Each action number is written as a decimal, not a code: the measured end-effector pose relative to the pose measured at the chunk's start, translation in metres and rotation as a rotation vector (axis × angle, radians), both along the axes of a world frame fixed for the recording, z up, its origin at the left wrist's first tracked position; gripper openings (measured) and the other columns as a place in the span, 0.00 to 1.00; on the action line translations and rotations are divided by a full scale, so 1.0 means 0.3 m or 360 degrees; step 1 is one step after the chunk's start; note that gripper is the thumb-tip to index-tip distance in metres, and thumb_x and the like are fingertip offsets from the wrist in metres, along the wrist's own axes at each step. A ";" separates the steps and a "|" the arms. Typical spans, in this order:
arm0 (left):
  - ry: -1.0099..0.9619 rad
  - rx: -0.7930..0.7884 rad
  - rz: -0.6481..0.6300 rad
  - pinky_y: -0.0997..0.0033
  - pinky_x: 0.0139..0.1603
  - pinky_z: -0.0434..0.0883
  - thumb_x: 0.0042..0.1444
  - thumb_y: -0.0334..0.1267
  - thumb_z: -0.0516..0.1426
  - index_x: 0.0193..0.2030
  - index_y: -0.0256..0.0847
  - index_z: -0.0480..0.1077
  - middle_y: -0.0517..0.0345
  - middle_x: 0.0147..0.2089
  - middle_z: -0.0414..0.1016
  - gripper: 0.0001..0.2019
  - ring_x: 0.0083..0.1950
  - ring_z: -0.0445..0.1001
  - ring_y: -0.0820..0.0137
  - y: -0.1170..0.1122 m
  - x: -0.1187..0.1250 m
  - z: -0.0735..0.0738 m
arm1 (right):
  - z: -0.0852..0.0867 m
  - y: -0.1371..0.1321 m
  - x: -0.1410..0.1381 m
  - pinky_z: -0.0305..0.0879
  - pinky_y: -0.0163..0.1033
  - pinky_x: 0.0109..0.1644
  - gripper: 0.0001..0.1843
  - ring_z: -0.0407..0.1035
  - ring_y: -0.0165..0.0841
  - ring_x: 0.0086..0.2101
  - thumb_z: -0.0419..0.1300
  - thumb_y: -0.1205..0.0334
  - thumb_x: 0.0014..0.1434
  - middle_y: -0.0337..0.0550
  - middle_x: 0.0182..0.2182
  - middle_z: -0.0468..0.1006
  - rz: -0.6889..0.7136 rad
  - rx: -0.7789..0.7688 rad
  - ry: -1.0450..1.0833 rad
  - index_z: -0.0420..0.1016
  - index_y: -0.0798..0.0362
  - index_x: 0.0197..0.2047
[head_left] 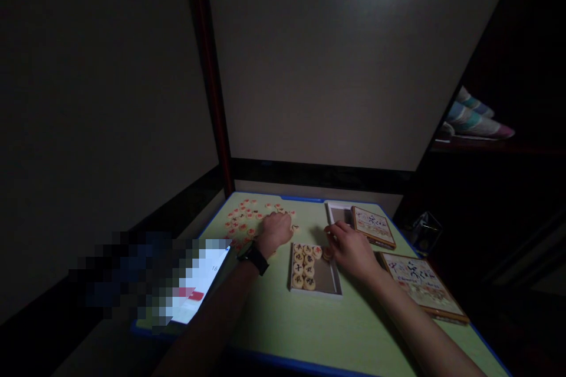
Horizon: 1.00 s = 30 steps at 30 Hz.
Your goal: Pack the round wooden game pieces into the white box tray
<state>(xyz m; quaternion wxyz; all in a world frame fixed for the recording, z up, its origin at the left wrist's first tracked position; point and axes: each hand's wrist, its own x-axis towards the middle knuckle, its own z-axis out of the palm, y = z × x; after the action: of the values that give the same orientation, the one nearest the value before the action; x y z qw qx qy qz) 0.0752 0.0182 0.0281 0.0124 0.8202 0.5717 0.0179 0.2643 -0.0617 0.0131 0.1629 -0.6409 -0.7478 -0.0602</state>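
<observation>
Holds the left hand [276, 230] among loose game pieces [243, 227], mostly to its left; with fingers hidden, cannot tell whether gripping one. Bends the right hand [354, 252] near a shallow tray [325, 278], lying to its left with rowed pieces [309, 270]; cannot tell whether pinching any.

Loose round pcs [243, 226], mostly red chars, scattered far-left on desk [274, 330]; shallow open box [325, 278] nearer, part-filled, boxed pcs [309, 270] (mostly blk chars) in rows, left side.
</observation>
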 end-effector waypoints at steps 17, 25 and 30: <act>0.0044 0.0011 0.0097 0.71 0.52 0.70 0.58 0.31 0.55 0.52 0.34 0.74 0.38 0.53 0.77 0.16 0.55 0.75 0.60 0.373 -0.031 0.040 | -0.010 -0.001 0.001 0.54 0.36 0.34 0.11 0.71 0.33 0.34 0.52 0.67 0.63 0.44 0.42 0.76 -0.0008 -0.0055 0.0039 0.74 0.51 0.45; 0.0085 -0.0077 0.0074 0.70 0.51 0.72 0.57 0.33 0.56 0.49 0.35 0.76 0.38 0.51 0.78 0.14 0.54 0.76 0.59 0.397 -0.006 0.008 | -0.017 0.004 0.009 0.54 0.36 0.33 0.11 0.71 0.32 0.34 0.51 0.67 0.64 0.43 0.41 0.76 0.0001 -0.0006 0.0046 0.74 0.51 0.43; 0.0086 -0.0076 0.0100 0.69 0.50 0.72 0.51 0.28 0.59 0.49 0.34 0.76 0.36 0.49 0.78 0.17 0.53 0.77 0.57 0.392 0.006 0.012 | -0.020 0.008 0.011 0.55 0.36 0.34 0.11 0.71 0.32 0.34 0.51 0.67 0.64 0.44 0.41 0.76 -0.0004 -0.0021 0.0050 0.74 0.51 0.44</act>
<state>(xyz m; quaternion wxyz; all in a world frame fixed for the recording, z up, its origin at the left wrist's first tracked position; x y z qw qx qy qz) 0.0771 0.1357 0.0316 0.0160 0.8014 0.5976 -0.0175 0.2675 -0.0592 0.0070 0.1702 -0.6437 -0.7448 -0.0454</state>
